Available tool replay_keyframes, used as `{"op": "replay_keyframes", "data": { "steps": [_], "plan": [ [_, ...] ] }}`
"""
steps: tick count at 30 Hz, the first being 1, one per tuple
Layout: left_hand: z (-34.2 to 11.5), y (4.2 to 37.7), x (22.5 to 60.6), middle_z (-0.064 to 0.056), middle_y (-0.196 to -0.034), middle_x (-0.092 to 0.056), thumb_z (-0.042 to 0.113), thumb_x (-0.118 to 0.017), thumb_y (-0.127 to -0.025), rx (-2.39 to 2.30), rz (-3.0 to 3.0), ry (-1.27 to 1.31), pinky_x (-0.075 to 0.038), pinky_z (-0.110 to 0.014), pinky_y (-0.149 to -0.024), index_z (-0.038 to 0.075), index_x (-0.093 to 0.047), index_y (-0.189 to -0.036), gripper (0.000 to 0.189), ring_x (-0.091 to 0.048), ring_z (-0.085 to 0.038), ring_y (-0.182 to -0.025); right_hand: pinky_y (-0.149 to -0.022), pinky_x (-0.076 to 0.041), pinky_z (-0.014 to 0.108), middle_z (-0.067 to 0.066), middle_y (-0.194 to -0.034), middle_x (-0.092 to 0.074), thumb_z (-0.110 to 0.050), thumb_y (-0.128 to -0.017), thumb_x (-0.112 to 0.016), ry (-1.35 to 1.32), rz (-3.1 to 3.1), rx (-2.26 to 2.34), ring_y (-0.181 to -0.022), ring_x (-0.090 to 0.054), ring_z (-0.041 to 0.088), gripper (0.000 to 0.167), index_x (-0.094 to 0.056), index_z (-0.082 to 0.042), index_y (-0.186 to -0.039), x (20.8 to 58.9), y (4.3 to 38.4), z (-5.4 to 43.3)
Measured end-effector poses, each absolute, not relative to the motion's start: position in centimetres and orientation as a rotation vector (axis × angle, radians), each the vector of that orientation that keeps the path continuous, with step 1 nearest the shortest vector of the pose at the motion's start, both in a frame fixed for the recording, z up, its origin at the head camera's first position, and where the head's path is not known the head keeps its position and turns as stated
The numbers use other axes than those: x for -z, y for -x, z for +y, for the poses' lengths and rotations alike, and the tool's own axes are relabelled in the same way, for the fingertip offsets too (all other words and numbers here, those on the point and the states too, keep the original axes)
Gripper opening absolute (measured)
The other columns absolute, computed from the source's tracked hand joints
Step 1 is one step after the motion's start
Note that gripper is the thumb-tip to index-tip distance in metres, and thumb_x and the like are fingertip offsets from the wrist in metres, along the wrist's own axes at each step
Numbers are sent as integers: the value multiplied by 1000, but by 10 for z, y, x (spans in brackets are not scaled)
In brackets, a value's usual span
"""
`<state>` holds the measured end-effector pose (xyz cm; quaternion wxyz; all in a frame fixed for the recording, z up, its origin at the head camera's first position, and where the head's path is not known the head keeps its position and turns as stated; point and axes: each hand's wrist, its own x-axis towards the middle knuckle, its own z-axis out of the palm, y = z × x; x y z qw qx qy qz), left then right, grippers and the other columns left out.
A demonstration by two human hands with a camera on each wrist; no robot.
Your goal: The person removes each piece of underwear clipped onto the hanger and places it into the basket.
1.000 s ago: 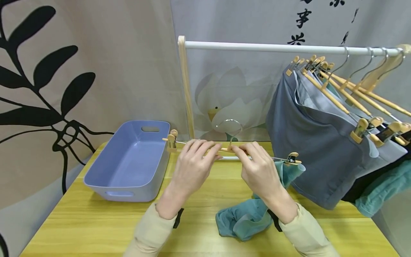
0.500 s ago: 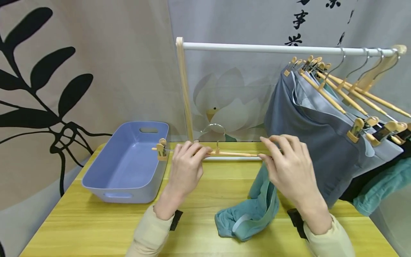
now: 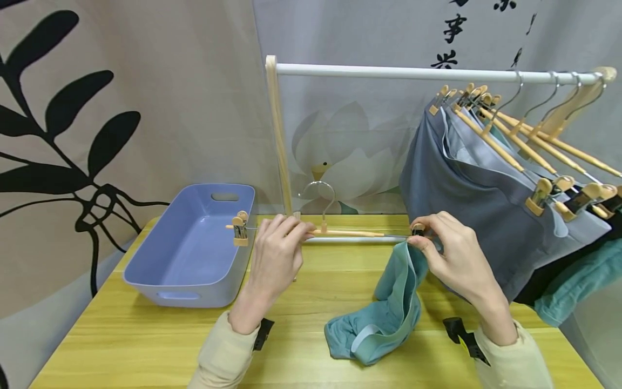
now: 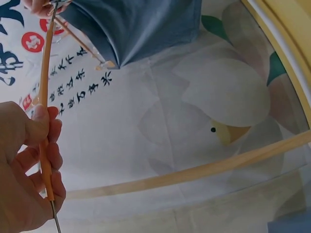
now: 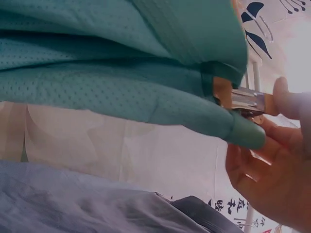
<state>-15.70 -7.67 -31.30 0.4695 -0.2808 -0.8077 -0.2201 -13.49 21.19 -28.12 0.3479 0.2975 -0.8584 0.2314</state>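
Observation:
A wooden clip hanger (image 3: 347, 233) with a metal hook is held level above the table. My left hand (image 3: 279, 246) grips its bar left of the hook; the left wrist view shows fingers and thumb curled round the wooden bar (image 4: 44, 82). At the bar's right end, my right hand (image 3: 449, 248) pinches the clip (image 3: 418, 230). Teal shorts (image 3: 389, 308) hang by the waistband from that clip, their lower part lying on the table. In the right wrist view the clip (image 5: 243, 99) bites the teal fabric (image 5: 160, 92). The left clip (image 3: 240, 229) holds no cloth.
A blue plastic basket (image 3: 189, 243) stands at the left of the wooden table (image 3: 160, 346). Behind, a rack with a white rail (image 3: 389, 71) carries several hangers at its right end, with grey-blue shorts (image 3: 466, 216) in front. A printed curtain hangs at the back.
My right hand has moved right from beside the hook to the right clip, which it now pinches. The hanger has shifted left, with my left hand still gripping it.

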Motion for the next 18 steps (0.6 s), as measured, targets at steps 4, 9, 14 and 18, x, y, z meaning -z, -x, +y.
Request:
{"op": "replay_keyframes", "data": {
  "steps": [4,9,14,18],
  "plan": [
    [-76,157,312,-1,-76,-67,8,-67,-84,538,-1977,687,-42,-32,-65,9,-70,-84,4,-57,-21,-71,-65,-42,19,6,-80,-65,-37,-92,-56,-785,-2150,-585,-71,-53,11,37,-67,-1,-90,284,138,211],
    [-75,157,311,-1,-76,-67,3,-70,-80,540,-1972,690,-42,-32,-65,10,-70,-84,8,-57,-21,-71,-66,-43,20,6,-76,-65,-40,-92,-52,-771,-2108,-568,-70,-54,13,42,-67,-2,-87,285,140,210],
    [-74,157,310,-1,-76,-67,5,-71,-80,543,-1970,692,-42,-32,-66,9,-70,-83,5,-57,-20,-71,-65,-43,20,6,-75,-66,-38,-92,-54,-754,-2093,-566,-69,-54,13,39,-68,-2,-86,284,141,209],
    [-74,157,310,-1,-76,-67,5,-72,-79,547,-1976,692,-42,-31,-65,10,-70,-84,7,-57,-20,-71,-63,-43,21,6,-74,-66,-37,-92,-54,-748,-2084,-553,-68,-54,14,38,-68,-2,-85,284,141,209]
  ]
}}
